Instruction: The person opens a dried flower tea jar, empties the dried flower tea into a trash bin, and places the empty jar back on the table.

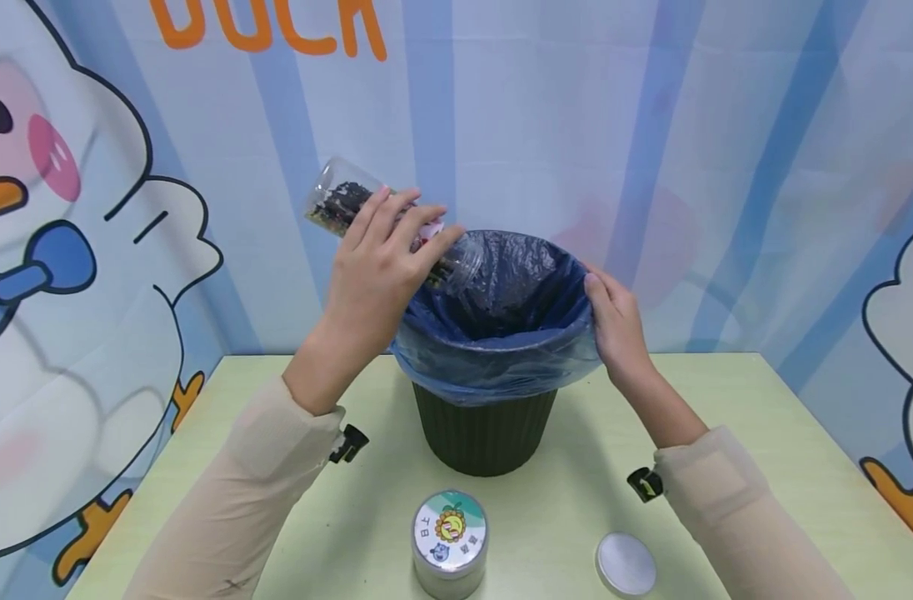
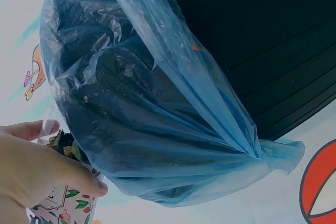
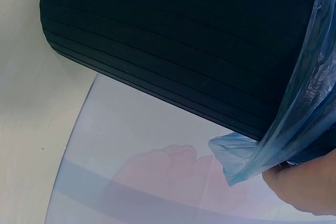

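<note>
My left hand (image 1: 374, 275) grips a clear jar (image 1: 340, 198) with a flowered label. The jar is tipped, its mouth lower and over the left rim of the trash bin (image 1: 486, 433). Dark dried pieces like flower tea fill part of it. A blue plastic bag (image 1: 494, 371) lines the bin and folds down over its rim. At the bin's right side, my right hand (image 1: 621, 325) holds the lined rim, thumb outside; its other fingertips are hidden. In the left wrist view, the label (image 2: 65, 203) shows pink flowers below the thumb.
A round tin (image 1: 451, 542) with a cartoon sun on its top stands in front of the bin. A round silvery lid (image 1: 626, 564) lies to its right on the pale table (image 1: 336, 533). Behind hangs a blue striped curtain (image 1: 531, 108) with cartoon ducks.
</note>
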The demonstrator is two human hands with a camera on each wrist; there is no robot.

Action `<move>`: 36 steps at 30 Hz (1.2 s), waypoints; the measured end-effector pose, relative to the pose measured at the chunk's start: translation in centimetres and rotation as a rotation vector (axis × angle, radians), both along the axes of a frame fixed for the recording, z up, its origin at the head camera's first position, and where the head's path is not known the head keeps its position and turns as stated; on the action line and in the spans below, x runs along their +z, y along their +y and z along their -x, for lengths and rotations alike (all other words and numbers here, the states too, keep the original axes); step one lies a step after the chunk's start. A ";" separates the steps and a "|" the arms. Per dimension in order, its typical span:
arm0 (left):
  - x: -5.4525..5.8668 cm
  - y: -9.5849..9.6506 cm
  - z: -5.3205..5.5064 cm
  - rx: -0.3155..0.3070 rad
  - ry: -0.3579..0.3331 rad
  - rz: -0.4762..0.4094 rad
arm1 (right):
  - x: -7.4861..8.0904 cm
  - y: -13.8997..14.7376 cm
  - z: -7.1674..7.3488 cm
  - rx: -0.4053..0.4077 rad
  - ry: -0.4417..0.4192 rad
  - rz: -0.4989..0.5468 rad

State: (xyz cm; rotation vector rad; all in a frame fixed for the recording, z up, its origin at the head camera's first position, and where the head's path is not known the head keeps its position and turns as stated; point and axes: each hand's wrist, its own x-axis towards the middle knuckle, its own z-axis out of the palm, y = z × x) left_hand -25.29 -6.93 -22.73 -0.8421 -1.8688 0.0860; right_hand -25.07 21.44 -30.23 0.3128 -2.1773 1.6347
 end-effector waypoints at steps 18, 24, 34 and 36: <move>0.0 0.6 0.1 0.003 -0.015 0.001 | 0.0 0.0 0.2 -0.005 -0.040 0.003; -0.1 0.7 0.2 0.003 0.014 -0.019 | -0.1 -0.1 0.2 -0.013 -0.045 0.000; 0.0 0.8 0.3 -0.011 0.017 -0.003 | 0.0 0.1 0.1 -0.016 -0.053 0.001; 0.0 0.7 0.3 -0.008 0.015 0.006 | 0.0 0.1 0.1 -0.013 -0.052 0.001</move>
